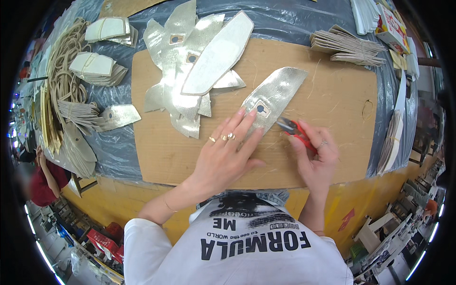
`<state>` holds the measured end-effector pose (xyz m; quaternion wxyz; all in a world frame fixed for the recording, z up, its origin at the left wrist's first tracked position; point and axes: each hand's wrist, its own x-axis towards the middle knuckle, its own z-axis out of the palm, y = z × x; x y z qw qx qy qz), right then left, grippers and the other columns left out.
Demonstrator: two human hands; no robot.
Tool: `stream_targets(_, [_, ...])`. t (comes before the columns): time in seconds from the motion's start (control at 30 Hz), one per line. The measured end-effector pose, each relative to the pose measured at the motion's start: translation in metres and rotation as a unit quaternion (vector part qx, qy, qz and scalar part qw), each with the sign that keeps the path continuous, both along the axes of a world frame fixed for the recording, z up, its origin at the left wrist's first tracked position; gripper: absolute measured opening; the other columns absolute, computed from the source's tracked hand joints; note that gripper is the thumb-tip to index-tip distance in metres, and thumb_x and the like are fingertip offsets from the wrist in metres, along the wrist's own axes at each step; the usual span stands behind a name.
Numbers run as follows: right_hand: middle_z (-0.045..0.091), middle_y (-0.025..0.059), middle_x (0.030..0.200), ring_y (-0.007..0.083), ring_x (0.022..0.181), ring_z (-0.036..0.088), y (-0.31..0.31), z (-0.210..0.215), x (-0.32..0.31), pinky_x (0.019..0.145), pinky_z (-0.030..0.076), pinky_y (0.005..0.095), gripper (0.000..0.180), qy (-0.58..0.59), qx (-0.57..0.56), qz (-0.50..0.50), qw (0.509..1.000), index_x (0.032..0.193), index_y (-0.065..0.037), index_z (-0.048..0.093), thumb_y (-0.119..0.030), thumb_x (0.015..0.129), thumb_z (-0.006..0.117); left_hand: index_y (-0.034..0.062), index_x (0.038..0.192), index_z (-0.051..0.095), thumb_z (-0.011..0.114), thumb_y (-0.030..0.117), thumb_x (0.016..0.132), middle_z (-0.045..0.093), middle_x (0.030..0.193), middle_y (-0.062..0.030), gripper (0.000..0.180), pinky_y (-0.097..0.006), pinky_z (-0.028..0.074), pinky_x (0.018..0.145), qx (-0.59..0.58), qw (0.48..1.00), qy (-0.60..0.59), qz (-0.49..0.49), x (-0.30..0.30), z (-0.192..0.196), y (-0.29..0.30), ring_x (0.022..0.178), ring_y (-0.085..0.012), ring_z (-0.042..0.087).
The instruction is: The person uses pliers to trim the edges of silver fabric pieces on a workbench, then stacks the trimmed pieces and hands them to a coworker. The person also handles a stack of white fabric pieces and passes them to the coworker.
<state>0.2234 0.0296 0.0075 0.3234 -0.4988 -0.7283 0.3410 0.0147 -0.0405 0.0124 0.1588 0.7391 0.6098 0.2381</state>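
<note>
On a sheet of brown cardboard [342, 109] lies a shiny silver-gold leather piece [280, 88] with a small patch and dark keyhole-shaped mark. My left hand [228, 147] rests flat on its lower part, fingers stretched out, rings on two of them. In my right hand [316, 154] is a pair of red-handled thread snips [300, 133], their dark blades at the piece's right edge. Left of it sits a loose heap of similar metallic pieces [175, 71], with a pale white one [221, 52] lying on top.
Tied bundles of white pieces [97, 66] and a coil of beige cord [66, 52] line the table's left side. At the right are a beige bundle [349, 45], a colourful box [392, 28] and a white bundle [392, 142]. A person in dark red [50, 178] is at far left.
</note>
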Motion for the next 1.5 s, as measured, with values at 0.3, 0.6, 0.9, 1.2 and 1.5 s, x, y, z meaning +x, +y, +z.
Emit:
stream_targets(0.3, [0.063,0.0079,0.082,0.0139,0.069,0.059,0.004,-0.001,-0.013,0.059,0.047,0.0268,0.035,-0.096,0.039,0.029,0.994,0.116,-0.005,0.073,-0.003,0.082,0.078,0.0041,0.104,0.066,0.082,0.011,0.075,0.056,0.138,-0.0151,0.034,-0.039,0.055,0.09,0.01,0.998,-0.057,0.009,-0.006,-0.009,0.0,0.126,-0.0351,0.058])
stream_targets(0.6, [0.063,0.0076,0.082,0.0147,0.067,0.059,0.009,0.005,-0.013,0.059,0.046,0.0267,0.036,-0.071,0.017,0.073,0.995,0.116,-0.005,0.073,-0.004,0.08,0.078,0.0062,0.103,0.067,0.08,0.01,0.077,0.061,0.129,-0.0128,0.029,-0.039,0.056,0.085,-0.014,0.998,-0.054,-0.027,-0.016,0.003,0.011,0.12,-0.0325,0.063])
stream_targets(0.9, [0.061,0.0073,0.082,0.0161,0.071,0.058,0.019,0.019,-0.006,0.06,0.045,0.0286,0.035,-0.256,0.151,0.069,0.952,0.114,-0.005,0.074,-0.005,0.079,0.079,0.007,0.119,0.061,0.075,0.023,0.084,0.058,0.13,-0.0122,0.042,-0.039,0.055,0.073,-0.059,0.993,-0.098,0.006,-0.018,0.003,0.035,0.09,-0.0283,0.067])
stream_targets(1.2, [0.063,0.0003,0.082,0.0153,0.064,0.053,0.025,-0.006,-0.004,0.059,0.039,0.0294,0.039,-0.106,0.144,0.04,0.983,0.11,-0.017,0.077,-0.018,0.072,0.085,0.0117,0.12,0.065,0.082,0.023,0.078,0.062,0.13,-0.0055,0.046,-0.034,0.058,0.076,-0.09,0.99,-0.105,0.003,-0.025,0.002,0.037,0.101,-0.0266,0.067])
stream_targets(1.5, [0.062,0.0072,0.087,0.014,0.075,0.059,0.011,-0.007,0.0,0.064,0.046,0.0238,0.04,-0.001,-0.018,0.068,0.998,0.112,-0.002,0.073,0.006,0.074,0.08,0.01,0.119,0.065,0.083,0.019,0.076,0.062,0.13,-0.0056,0.048,-0.034,0.058,0.076,-0.127,0.982,-0.133,-0.041,-0.022,0.004,0.028,0.1,-0.0262,0.068])
